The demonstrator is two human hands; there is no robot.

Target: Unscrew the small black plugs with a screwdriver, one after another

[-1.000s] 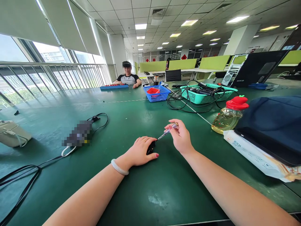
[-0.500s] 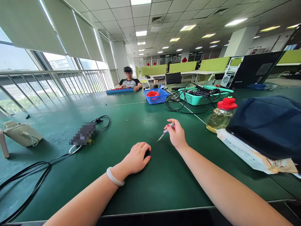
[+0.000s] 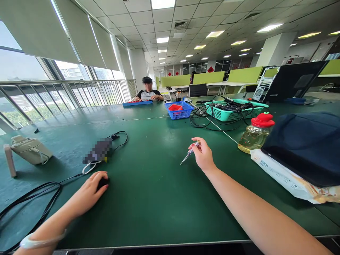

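Observation:
My right hand (image 3: 203, 156) pinches a small clear-handled screwdriver (image 3: 189, 153), its tip pointing down-left just above the green table (image 3: 159, 184). My left hand (image 3: 89, 193) lies at the lower left with its fingers curled over a small black object (image 3: 103, 182), mostly hidden under the fingers. A pale bangle (image 3: 39, 241) shows on that wrist. The two hands are far apart.
A blurred dark device with a black cable (image 3: 98, 151) lies behind my left hand. A beige bag (image 3: 30, 150) sits far left. At right are an oil bottle with red cap (image 3: 255, 134), a dark blue bag (image 3: 305, 145), blue basket (image 3: 178, 109) and teal basket (image 3: 231, 109). A person (image 3: 147, 92) sits at the far end.
My left hand has slid the small black object from the table's middle to the left, away from the screwdriver. My right hand has lifted the screwdriver off it and stays near the middle.

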